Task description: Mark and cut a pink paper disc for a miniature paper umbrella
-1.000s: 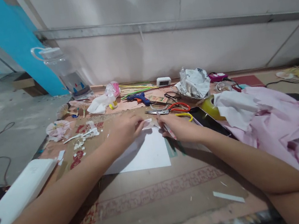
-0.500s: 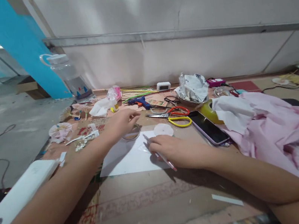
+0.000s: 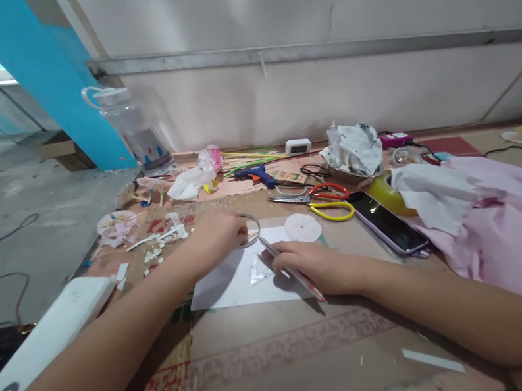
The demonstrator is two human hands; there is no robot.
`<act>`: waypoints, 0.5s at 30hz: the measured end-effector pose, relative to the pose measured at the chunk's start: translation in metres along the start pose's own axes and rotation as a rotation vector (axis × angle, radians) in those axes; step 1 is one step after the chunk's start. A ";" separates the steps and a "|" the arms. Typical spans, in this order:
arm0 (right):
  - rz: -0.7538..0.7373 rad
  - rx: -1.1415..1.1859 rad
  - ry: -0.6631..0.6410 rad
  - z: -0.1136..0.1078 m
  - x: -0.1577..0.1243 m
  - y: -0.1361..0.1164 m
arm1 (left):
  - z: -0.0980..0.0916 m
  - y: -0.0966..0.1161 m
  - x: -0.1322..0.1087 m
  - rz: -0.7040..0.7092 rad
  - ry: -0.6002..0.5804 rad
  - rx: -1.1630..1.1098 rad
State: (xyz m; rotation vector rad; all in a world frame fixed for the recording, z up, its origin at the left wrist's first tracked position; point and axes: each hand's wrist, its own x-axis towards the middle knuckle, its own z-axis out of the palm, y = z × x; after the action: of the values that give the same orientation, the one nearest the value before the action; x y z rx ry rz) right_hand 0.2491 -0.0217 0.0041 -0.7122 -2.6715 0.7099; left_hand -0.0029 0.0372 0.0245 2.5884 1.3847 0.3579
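Note:
My left hand point(image 3: 222, 237) pinches the left edge of a thin greyish ring point(image 3: 256, 224), which looks like a narrow roll of tape, over the upper edge of a white sheet of paper point(image 3: 224, 290). A slim pen point(image 3: 299, 274) is in my right hand point(image 3: 315, 265), slanting from upper left to lower right, its upper end close to the ring. Beneath that hand a clear triangular set square point(image 3: 256, 271) rests on the sheet, partly covered by the fingers. A round pale disc point(image 3: 303, 227) lies just beyond the right hand.
Scissors point(image 3: 321, 195), a phone point(image 3: 388, 221) and yellow tape point(image 3: 388, 194) lie to the right, beside pink cloth point(image 3: 492, 230). Behind are a glue gun point(image 3: 254, 175) and a bowl point(image 3: 354, 170). A bottle point(image 3: 143, 132), paper scraps point(image 3: 171, 230) and a white case point(image 3: 49, 337) stand left.
My left hand has lowered and closed on the ring's edge, and the ring has shifted beside the pen. My right hand still holds the pen; the set square shows more. The view has swung slightly left.

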 end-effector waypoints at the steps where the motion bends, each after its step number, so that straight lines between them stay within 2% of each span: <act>1: 0.003 -0.008 0.002 0.000 0.000 0.001 | 0.002 0.002 0.000 -0.002 -0.006 0.029; 5: -0.023 -0.024 0.022 0.002 0.001 0.004 | 0.006 0.006 0.002 -0.022 -0.027 0.116; 10: -0.067 -0.031 0.073 0.006 0.002 0.009 | 0.003 0.004 0.003 -0.069 -0.056 0.105; 15: -0.122 0.063 0.199 0.012 0.003 0.013 | -0.002 0.008 0.003 -0.104 -0.079 0.095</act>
State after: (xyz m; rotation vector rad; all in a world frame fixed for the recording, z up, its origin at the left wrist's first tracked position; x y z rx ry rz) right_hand 0.2468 -0.0142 -0.0125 -0.5665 -2.4762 0.6520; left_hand 0.0038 0.0353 0.0289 2.5604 1.5360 0.1773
